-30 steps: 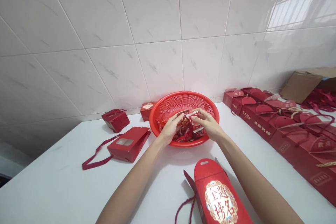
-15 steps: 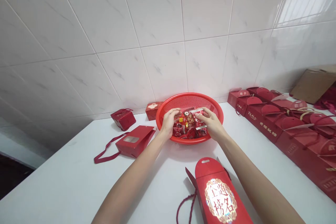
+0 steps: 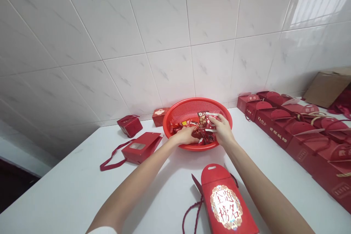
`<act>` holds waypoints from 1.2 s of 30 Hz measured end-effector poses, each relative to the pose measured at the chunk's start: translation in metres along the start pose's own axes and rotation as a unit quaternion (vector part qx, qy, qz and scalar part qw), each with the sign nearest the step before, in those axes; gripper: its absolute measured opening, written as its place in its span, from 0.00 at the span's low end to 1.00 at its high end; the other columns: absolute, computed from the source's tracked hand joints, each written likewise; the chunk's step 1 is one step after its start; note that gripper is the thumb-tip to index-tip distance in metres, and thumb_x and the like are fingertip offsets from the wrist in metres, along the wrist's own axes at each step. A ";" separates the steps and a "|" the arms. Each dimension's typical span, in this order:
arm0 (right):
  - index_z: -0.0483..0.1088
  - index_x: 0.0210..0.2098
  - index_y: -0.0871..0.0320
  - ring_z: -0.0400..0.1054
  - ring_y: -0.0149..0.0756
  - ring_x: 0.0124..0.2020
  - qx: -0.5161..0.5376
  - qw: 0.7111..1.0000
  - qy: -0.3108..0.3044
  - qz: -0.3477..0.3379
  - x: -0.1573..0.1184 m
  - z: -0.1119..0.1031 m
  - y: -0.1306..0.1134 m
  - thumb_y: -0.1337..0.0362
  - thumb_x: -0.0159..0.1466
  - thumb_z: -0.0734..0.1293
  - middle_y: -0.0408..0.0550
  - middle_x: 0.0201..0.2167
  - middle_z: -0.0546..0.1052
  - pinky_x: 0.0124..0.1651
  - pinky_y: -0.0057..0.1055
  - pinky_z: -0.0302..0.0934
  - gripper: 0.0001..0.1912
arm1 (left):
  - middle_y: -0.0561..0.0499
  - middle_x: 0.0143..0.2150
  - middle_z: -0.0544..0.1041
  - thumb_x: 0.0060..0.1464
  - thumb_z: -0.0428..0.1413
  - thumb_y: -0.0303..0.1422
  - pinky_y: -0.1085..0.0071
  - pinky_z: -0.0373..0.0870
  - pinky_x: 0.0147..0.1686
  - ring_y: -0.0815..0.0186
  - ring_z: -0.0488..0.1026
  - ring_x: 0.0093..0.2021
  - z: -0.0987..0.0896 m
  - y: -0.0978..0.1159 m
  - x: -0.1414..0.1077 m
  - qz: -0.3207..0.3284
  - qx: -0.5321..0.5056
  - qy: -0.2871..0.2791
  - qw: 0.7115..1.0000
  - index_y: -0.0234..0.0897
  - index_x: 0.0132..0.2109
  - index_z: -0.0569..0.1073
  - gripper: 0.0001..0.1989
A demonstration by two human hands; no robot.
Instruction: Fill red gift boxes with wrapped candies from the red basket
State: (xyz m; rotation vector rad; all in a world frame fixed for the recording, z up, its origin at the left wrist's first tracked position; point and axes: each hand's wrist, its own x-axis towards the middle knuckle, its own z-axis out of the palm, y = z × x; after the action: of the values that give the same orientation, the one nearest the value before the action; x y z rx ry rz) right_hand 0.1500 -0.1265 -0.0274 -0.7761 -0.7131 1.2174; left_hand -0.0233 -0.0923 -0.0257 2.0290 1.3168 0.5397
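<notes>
A red plastic basket (image 3: pixel 197 103) with mesh sides stands against the wall and holds several wrapped packets in red, brown and gold. My right hand (image 3: pixel 222 129) is at its right side, fingers closed on small packets, a red-and-white one (image 3: pixel 211 121) and a brown one (image 3: pixel 202 119) beside it. Inside the basket, over the packets at the front, my left hand (image 3: pixel 186 135) reaches with its fingers apart; whether they touch a packet is unclear. Between my forearms lies a red box (image 3: pixel 226 204) with a gold-white round emblem, its top flap and side flaps raised.
On the white table (image 3: pixel 71 179), left, are a red box with a ribbon (image 3: pixel 139 148) and a small dark red box (image 3: pixel 129 125). A patterned box (image 3: pixel 159 117) touches the basket. Rows of red boxes (image 3: pixel 290 131) and a cardboard box (image 3: pixel 326 87) stand right.
My left hand has moved down and right within the basket, its fingers now over the front packets. My right hand still holds packets, a little farther right.
</notes>
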 end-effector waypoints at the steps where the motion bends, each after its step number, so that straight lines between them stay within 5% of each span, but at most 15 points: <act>1: 0.70 0.31 0.53 0.75 0.40 0.29 0.002 1.000 0.001 0.002 0.000 -0.001 0.000 0.55 0.43 0.80 0.42 0.28 0.79 0.31 0.36 0.70 0.22 | 0.52 0.30 0.82 0.30 0.70 0.32 0.68 0.70 0.37 0.54 0.78 0.36 -0.002 0.000 0.003 -0.007 0.013 -0.005 1.000 0.42 0.39 0.81 0.22; 4: 0.70 0.32 0.53 0.76 0.42 0.30 0.007 1.000 -0.002 0.006 0.000 -0.001 -0.002 0.55 0.43 0.80 0.43 0.29 0.80 0.30 0.36 0.70 0.22 | 0.54 0.24 0.78 0.28 0.70 0.33 0.69 0.67 0.30 0.57 0.75 0.28 -0.007 -0.002 0.013 -0.030 0.039 -0.034 0.998 0.42 0.39 0.81 0.23; 9: 0.71 0.32 0.54 0.76 0.41 0.30 0.014 1.000 -0.013 0.008 -0.001 0.003 -0.001 0.55 0.43 0.81 0.43 0.30 0.81 0.31 0.36 0.71 0.22 | 0.56 0.19 0.74 0.39 0.61 0.30 0.72 0.62 0.26 0.64 0.70 0.22 -0.005 -0.006 0.018 -0.032 0.068 -0.059 0.995 0.41 0.24 0.77 0.01; 20: 0.73 0.33 0.54 0.76 0.41 0.34 0.022 0.999 -0.035 0.031 -0.002 0.001 -0.009 0.58 0.46 0.79 0.43 0.31 0.81 0.33 0.36 0.70 0.17 | 0.55 0.13 0.67 0.40 0.61 0.31 0.71 0.59 0.24 0.66 0.65 0.18 -0.004 -0.001 0.014 -0.023 0.079 -0.059 0.995 0.40 0.14 0.70 0.12; 23: 0.73 0.31 0.54 0.76 0.41 0.34 0.024 0.998 -0.041 0.037 0.000 0.001 -0.010 0.59 0.46 0.79 0.43 0.30 0.80 0.33 0.36 0.70 0.16 | 0.53 0.18 0.73 0.45 0.61 0.33 0.70 0.64 0.30 0.62 0.70 0.23 -0.003 0.003 0.009 0.000 0.051 -0.022 0.998 0.40 0.20 0.75 0.09; 27: 0.74 0.32 0.53 0.76 0.40 0.34 0.021 0.997 -0.053 0.044 -0.001 0.001 -0.017 0.59 0.45 0.79 0.42 0.31 0.81 0.32 0.34 0.69 0.16 | 0.47 0.39 0.83 0.52 0.58 0.37 0.68 0.69 0.43 0.57 0.77 0.40 -0.006 0.017 -0.002 0.093 -0.075 0.075 0.990 0.39 0.37 0.82 0.10; 30: 0.75 0.34 0.53 0.76 0.40 0.35 0.017 0.997 -0.064 0.040 -0.004 0.000 -0.027 0.59 0.46 0.79 0.42 0.33 0.81 0.32 0.33 0.70 0.17 | 0.46 0.39 0.83 0.51 0.61 0.37 0.66 0.70 0.45 0.56 0.77 0.41 -0.008 0.027 -0.018 0.155 -0.148 0.123 0.969 0.39 0.37 0.83 0.09; 34: 0.75 0.33 0.53 0.76 0.40 0.40 0.017 0.996 -0.082 0.015 -0.009 0.001 -0.045 0.58 0.47 0.79 0.41 0.35 0.81 0.38 0.34 0.71 0.17 | 0.47 0.37 0.82 0.55 0.61 0.37 0.66 0.70 0.43 0.58 0.77 0.38 -0.008 0.037 -0.054 0.196 -0.119 0.114 0.967 0.41 0.37 0.84 0.09; 36: 0.74 0.32 0.53 0.76 0.40 0.40 0.019 0.996 -0.091 0.004 -0.011 0.001 -0.053 0.58 0.48 0.79 0.41 0.35 0.81 0.40 0.34 0.70 0.16 | 0.46 0.38 0.83 0.57 0.60 0.40 0.67 0.71 0.40 0.57 0.78 0.39 -0.007 0.041 -0.076 0.182 -0.107 0.064 0.975 0.41 0.41 0.84 0.11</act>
State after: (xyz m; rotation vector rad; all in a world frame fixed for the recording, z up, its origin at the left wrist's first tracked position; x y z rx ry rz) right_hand 0.1751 -0.1462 0.0168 -0.6420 -0.8344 1.3159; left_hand -0.0323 -0.1709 0.0094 2.0881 0.9100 0.9490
